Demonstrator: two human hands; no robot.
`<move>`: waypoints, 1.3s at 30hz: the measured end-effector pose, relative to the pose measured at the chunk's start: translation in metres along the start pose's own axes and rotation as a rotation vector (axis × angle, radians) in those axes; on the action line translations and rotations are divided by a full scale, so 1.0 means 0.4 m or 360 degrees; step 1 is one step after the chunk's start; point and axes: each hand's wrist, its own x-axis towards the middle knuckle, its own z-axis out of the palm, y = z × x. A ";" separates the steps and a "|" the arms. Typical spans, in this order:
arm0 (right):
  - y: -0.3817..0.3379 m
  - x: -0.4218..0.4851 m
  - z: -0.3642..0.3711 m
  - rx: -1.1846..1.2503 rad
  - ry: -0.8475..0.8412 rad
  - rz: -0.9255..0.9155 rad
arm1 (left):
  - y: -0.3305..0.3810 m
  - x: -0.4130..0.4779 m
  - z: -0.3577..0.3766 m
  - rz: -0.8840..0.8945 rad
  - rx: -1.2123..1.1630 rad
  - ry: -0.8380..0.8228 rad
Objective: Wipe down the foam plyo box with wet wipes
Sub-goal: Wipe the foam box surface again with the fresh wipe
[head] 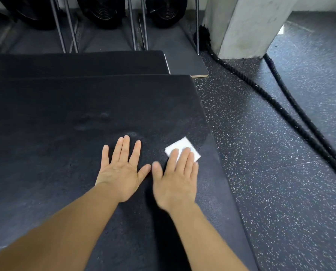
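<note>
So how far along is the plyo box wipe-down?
Done: nothing clearly reads as wiped; no distinct wet streaks show. In hand: the right hand presses a folded white wet wipe flat on the black foam plyo box top, near its right edge; the left hand lies flat beside it. Left: pale smudges ahead of the left hand, plus the top's wide left part.

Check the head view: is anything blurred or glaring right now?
Head view: the right hand is motion-blurred, pressing flat on the wipe; the left hand is sharp, flat on the foam plyo box; small glare on the floor at upper right.
</note>
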 end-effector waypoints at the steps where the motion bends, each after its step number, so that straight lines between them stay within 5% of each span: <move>1: 0.014 0.031 -0.016 0.0004 0.0019 0.0032 | -0.001 0.000 0.001 0.0001 -0.0003 0.0000; 11: 0.123 0.227 -0.121 0.0076 0.0041 0.0398 | -0.004 0.005 0.002 0.0009 -0.0007 -0.0012; 27: -0.021 -0.169 0.068 0.0070 0.0042 0.0117 | -0.004 0.005 0.000 0.0002 -0.0004 -0.0028; 39: 0.124 0.084 -0.056 0.0100 0.0051 0.0409 | -0.007 0.006 0.000 0.0005 0.0000 -0.0046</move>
